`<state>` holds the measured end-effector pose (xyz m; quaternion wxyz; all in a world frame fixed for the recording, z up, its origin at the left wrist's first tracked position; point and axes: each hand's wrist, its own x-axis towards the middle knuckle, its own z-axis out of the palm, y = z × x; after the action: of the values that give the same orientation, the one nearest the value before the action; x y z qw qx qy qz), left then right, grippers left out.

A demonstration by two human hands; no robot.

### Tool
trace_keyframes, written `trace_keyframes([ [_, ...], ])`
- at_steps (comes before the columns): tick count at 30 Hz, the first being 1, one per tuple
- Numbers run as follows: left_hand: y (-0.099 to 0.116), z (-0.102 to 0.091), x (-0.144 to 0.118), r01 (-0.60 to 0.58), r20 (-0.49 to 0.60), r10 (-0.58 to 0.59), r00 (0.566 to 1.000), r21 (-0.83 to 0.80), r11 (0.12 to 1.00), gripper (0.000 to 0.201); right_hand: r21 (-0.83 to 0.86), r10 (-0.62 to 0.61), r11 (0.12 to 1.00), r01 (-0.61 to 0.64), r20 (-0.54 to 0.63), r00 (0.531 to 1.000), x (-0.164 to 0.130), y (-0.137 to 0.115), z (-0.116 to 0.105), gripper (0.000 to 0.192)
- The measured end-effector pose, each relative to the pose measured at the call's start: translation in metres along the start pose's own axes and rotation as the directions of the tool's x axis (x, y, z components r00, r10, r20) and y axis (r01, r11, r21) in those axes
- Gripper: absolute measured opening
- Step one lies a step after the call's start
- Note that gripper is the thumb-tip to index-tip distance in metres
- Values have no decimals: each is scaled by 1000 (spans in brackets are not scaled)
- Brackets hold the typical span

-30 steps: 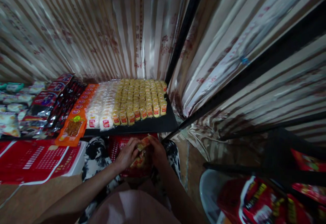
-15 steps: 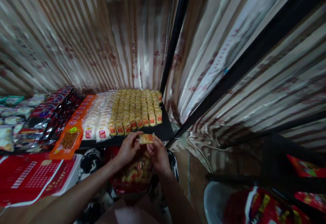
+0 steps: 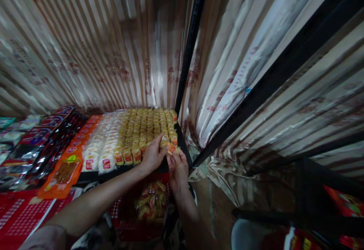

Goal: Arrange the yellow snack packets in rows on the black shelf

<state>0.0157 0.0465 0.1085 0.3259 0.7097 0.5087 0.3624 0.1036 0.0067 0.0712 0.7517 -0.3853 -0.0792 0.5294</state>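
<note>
Right grip: the right hand (image 3: 178, 164) is pinching a small yellow snack packet (image 3: 172, 149) with a red label between its fingertips, closed on it at the front right corner of the shelf.
Left grip: the left hand (image 3: 153, 153) is lying fingers-forward on the front row of yellow packets (image 3: 148, 128), its fingertips touching the same held packet – whether it is actually gripping it I cannot tell.
Packet's place: it is sitting tilted at the near end of the rightmost yellow column, just beside the black upright post (image 3: 190, 45).
Shelf: a black shelf board (image 3: 182, 147) is carrying the rows; only its front and right edges are showing bare.
Neighbouring rows: white packets with red labels (image 3: 99, 151) are lying just left of the yellow ones, then a column of orange packs (image 3: 69, 159), then dark red-and-black packs (image 3: 42, 140) further left.
Below the hands: a red basket (image 3: 127, 214) is holding a loose heap of more yellow packets (image 3: 149, 200), right under both wrists.
Lower left: a red printed carton (image 3: 19, 216) is lying flat – near the left forearm.
Backdrop: striped, shiny curtain cloth (image 3: 99, 53) is hanging behind the shelf and to the right.
</note>
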Motion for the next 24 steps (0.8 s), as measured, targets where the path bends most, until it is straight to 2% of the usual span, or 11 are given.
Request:
trace_keyframes([
  [3, 8, 0, 23, -5, 27, 4, 1000, 42, 999, 54, -125, -91, 988, 88, -19, 996, 19, -5, 4, 32],
  [7, 24, 0, 63, -44, 45, 40, 998, 102, 994, 46, -257, -217, 943, 213, 12, 976, 54, -16, 10, 35],
  [11, 35, 4, 104, -126, 45, 121, 992, 134, 983, 42, -391, -368, 851, 351, 34, 929, 89, -24, 16, 44],
  [14, 38, 10, 133, -164, 66, 155, 986, 182, 969, 39, -509, -425, 772, 381, 32, 905, 110, -24, 14, 52],
  [18, 32, 23, 166, -211, 71, 199, 977, 241, 947, 39, -581, -449, 718, 383, 34, 893, 131, -21, 9, 48],
  [24, 5, 50, 201, -289, 107, 268, 957, 335, 897, 41, -630, -474, 674, 386, 33, 880, 162, -18, 6, 35],
])
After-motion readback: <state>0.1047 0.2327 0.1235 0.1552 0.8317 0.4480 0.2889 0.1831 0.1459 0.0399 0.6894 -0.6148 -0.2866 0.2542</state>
